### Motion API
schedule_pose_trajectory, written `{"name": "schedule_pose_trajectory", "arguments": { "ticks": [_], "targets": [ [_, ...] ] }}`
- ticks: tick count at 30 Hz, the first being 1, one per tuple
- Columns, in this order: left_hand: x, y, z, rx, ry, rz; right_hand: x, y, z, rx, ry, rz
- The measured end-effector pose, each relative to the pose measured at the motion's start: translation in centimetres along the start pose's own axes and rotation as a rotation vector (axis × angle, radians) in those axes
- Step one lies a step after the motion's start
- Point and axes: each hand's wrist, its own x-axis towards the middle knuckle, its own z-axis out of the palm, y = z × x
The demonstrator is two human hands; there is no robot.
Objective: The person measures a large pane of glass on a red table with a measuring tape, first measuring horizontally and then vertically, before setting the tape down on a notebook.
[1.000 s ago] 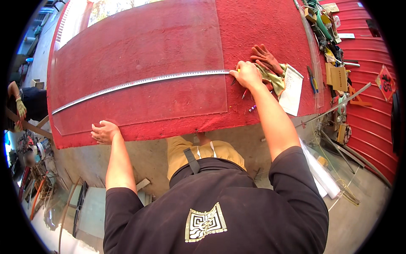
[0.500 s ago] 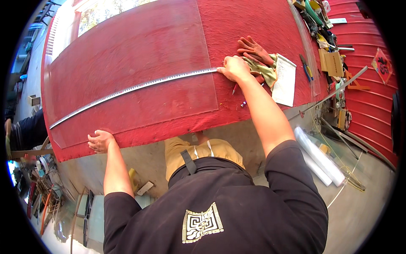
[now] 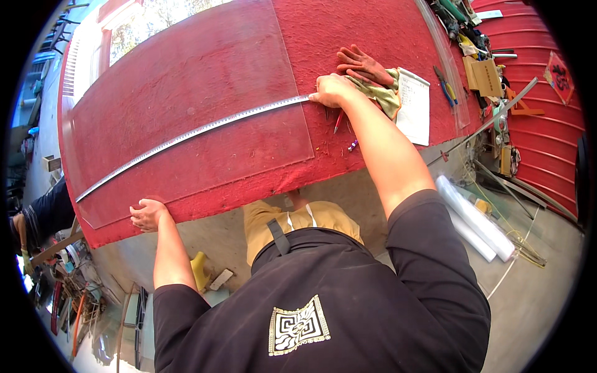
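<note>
Brightly lit, with white glare mirrored in the clear sheet (image 3: 186, 102) at upper left. Dimmer beneath the tabletop (image 3: 348, 31). Fairly sharp around the tape measure (image 3: 186, 136), strongly bent toward the edges, bluish at far left.

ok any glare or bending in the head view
Head view, upper left: a washed-out bright patch, apparently reflected in the glass sheet; head view, right: ridges of the red wall bow with the fisheye lens; head view, middle: the tape measure shows clearly, its markings too fine to read.

Measuring tape (image 3: 236, 116) markings too small, co-worker (image 3: 47, 212) cut off at left, red tabletop (image 3: 367, 28) cut off above
</note>
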Motion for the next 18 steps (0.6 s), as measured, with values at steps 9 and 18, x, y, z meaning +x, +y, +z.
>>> {"name": "schedule_pose_trajectory", "arguments": {
  "ticks": [9, 18],
  "targets": [
    [0.2, -0.2, 0.2, 0.004, 0.011, 0.011, 1.1, 0.3, 0.1, -0.042, -0.041, -0.028],
    [0.1, -0.2, 0.4, 0.028, 0.028, 0.004, 2.1, 0.7, 0.4, -0.048, -0.083, -0.047]
  ]
}}
